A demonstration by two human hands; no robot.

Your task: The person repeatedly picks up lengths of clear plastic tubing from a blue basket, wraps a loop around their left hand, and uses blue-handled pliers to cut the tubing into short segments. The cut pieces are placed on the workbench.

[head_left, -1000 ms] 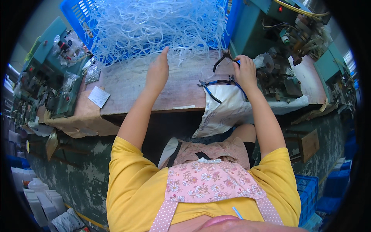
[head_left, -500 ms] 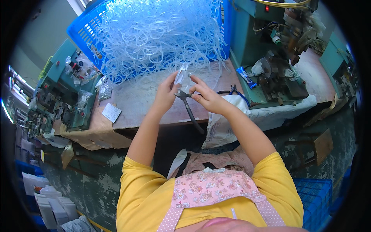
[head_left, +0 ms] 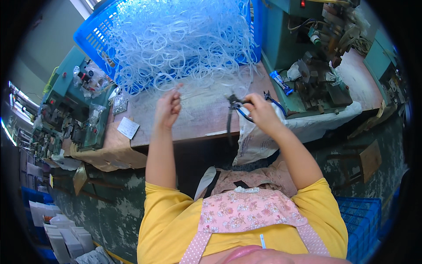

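Note:
My right hand (head_left: 263, 115) is closed around a pair of dark-handled pliers (head_left: 229, 115), at the table's front edge. The pliers hang with a handle pointing down toward me. My left hand (head_left: 168, 109) is above the table to the left, its fingers curled and the fingertips smeared by motion. Whether anything is between those fingertips cannot be made out. Just beyond it, loops of clear plastic tubing (head_left: 176, 53) fill a big blue basket (head_left: 90, 42) and spill over its front. A second pair of pliers with blue handles (head_left: 278, 108) lies beside my right hand.
A green machine (head_left: 323, 81) stands at the right, with a blue-and-white packet (head_left: 280, 82) on its base. On the left are a white paper card (head_left: 128, 128), a bag of small parts (head_left: 120, 104) and another green machine (head_left: 74, 90). White cloth (head_left: 255, 143) hangs over the table edge.
My hands have parted: the left moved left, the right moved right with the pliers. The clear plastic piece that was between them is no longer seen there.

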